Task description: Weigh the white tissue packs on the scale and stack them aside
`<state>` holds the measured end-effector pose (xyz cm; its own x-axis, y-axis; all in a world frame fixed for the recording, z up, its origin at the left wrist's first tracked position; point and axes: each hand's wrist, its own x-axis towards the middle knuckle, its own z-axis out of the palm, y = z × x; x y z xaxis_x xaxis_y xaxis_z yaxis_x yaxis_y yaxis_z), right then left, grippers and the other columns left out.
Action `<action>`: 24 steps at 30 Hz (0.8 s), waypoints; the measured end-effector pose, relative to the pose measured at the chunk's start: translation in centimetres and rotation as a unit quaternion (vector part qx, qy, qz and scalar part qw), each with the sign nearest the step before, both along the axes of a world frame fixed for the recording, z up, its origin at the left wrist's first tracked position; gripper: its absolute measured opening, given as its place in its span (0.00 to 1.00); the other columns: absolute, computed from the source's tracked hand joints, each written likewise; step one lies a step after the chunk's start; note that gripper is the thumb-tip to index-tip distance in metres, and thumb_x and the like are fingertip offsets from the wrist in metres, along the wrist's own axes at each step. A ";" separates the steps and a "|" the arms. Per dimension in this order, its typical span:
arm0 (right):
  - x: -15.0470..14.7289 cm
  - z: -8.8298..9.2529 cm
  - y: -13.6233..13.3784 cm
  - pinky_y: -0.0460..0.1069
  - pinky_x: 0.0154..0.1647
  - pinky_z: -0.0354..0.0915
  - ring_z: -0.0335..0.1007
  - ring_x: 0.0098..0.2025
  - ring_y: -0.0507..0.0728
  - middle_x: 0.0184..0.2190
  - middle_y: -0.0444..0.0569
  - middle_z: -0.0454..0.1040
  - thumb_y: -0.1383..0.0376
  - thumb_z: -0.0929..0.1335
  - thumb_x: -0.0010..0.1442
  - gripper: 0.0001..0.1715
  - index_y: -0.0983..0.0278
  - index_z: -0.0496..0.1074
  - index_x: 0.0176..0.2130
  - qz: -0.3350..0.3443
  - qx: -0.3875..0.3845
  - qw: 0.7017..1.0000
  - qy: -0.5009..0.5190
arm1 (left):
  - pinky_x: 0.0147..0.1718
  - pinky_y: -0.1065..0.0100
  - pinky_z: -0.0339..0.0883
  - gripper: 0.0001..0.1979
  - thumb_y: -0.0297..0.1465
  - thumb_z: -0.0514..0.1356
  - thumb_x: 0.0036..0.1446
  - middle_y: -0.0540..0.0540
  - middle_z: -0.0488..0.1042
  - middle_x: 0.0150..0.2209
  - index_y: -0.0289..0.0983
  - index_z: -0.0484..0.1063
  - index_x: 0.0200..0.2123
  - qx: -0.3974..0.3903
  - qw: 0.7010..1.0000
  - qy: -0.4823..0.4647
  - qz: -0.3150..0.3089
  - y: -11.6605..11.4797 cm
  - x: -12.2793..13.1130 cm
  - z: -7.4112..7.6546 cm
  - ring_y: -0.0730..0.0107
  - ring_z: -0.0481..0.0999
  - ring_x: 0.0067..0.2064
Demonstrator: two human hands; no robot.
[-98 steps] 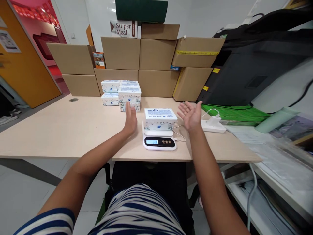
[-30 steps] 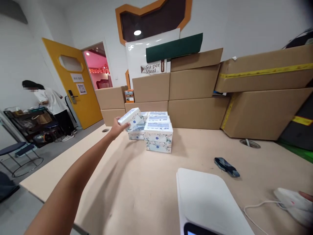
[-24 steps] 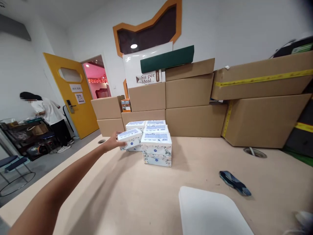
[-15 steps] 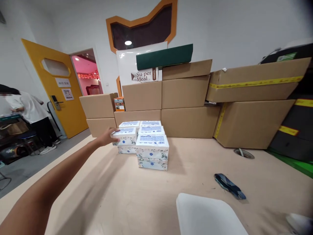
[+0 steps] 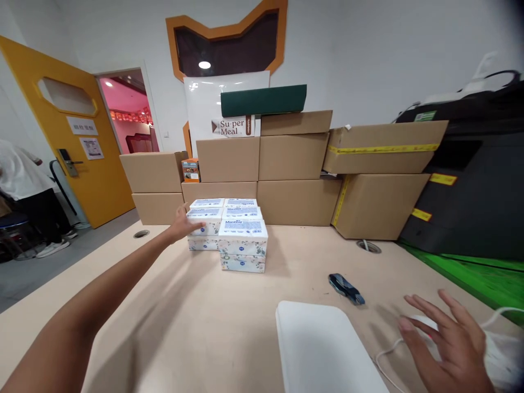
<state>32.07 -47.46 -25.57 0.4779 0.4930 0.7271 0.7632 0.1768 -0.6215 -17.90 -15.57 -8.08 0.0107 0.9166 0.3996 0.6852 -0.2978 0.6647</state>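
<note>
Several white tissue packs (image 5: 243,245) with blue print and a floral pattern are stacked two high in a block on the table. My left hand (image 5: 180,225) grips the left end of the upper left tissue pack (image 5: 210,226), thumb across its front and fingers behind, partly hidden. That pack rests on another tissue pack (image 5: 203,243). At the lower right, my right hand (image 5: 450,344) is raised with its fingers spread and nothing held. Under and beside it are a white cable (image 5: 385,355) and a blurred white object (image 5: 505,355).
A white flat, rounded object (image 5: 319,338) lies at the near edge of the table (image 5: 196,327). Right of centre is a folded dark blue strap (image 5: 346,289). Cardboard boxes (image 5: 297,202) line the back. A person (image 5: 24,174) stands far left by the yellow door (image 5: 88,180).
The view has turned to the right. My right hand has come into view. The upper left pack, gripped by my left hand, now sits more flush over the lower one.
</note>
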 end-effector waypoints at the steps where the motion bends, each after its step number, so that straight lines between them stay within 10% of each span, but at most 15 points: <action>1: 0.0 0.2 -0.2 0.75 0.55 0.80 0.72 0.69 0.79 0.76 0.56 0.62 0.47 0.70 0.68 0.29 0.38 0.72 0.66 0.007 -0.003 1.000 0.006 | 0.79 0.38 0.43 0.59 0.53 0.75 0.48 0.25 0.46 0.80 0.36 0.55 0.75 0.027 0.999 -0.024 0.020 -1.2 0.9 0.2 0.31 0.42 0.83; 4: 0.0 0.8 -0.8 0.73 0.56 0.81 0.80 0.62 0.75 0.68 0.61 0.72 0.46 0.69 0.70 0.27 0.50 0.73 0.64 0.064 -0.042 0.997 0.004 | 0.81 0.41 0.41 0.47 0.55 0.64 0.64 0.31 0.46 0.81 0.40 0.53 0.77 0.106 0.991 -0.085 -0.016 -5.8 3.3 -0.5 0.41 0.41 0.84; 7: -1.2 3.0 0.5 0.69 0.57 0.81 0.84 0.55 0.70 0.59 0.59 0.81 0.45 0.67 0.72 0.27 0.54 0.73 0.63 0.160 -0.134 0.978 -0.006 | 0.79 0.41 0.49 0.47 0.60 0.57 0.68 0.32 0.48 0.81 0.42 0.47 0.79 0.013 0.986 -0.133 -0.095 -10.3 5.6 -2.7 0.44 0.45 0.84; 11: -7.1 7.8 7.4 0.67 0.64 0.77 0.76 0.68 0.70 0.71 0.66 0.72 0.48 0.70 0.69 0.39 0.60 0.65 0.71 0.285 -0.203 0.937 0.010 | 0.80 0.44 0.44 0.55 0.63 0.58 0.65 0.31 0.35 0.84 0.39 0.40 0.81 -0.127 0.973 -0.165 -0.102 -12.9 9.4 -4.6 0.42 0.39 0.85; 16: -16.1 12.1 16.0 0.66 0.68 0.73 0.77 0.67 0.69 0.67 0.67 0.76 0.62 0.76 0.57 0.52 0.67 0.60 0.74 0.347 -0.216 0.912 0.015 | 0.80 0.46 0.48 0.49 0.60 0.57 0.67 0.31 0.59 0.79 0.38 0.48 0.79 -0.025 0.961 -0.184 -0.207 -14.2 12.6 -4.0 0.42 0.55 0.81; 24: -12.5 10.2 7.6 0.64 0.66 0.73 0.78 0.62 0.68 0.64 0.62 0.77 0.50 0.74 0.61 0.43 0.62 0.67 0.69 0.262 0.038 0.962 0.072 | 0.79 0.48 0.49 0.50 0.64 0.51 0.70 0.35 0.51 0.82 0.41 0.42 0.82 0.065 0.912 -0.150 -0.377 -25.4 14.0 -4.3 0.44 0.54 0.81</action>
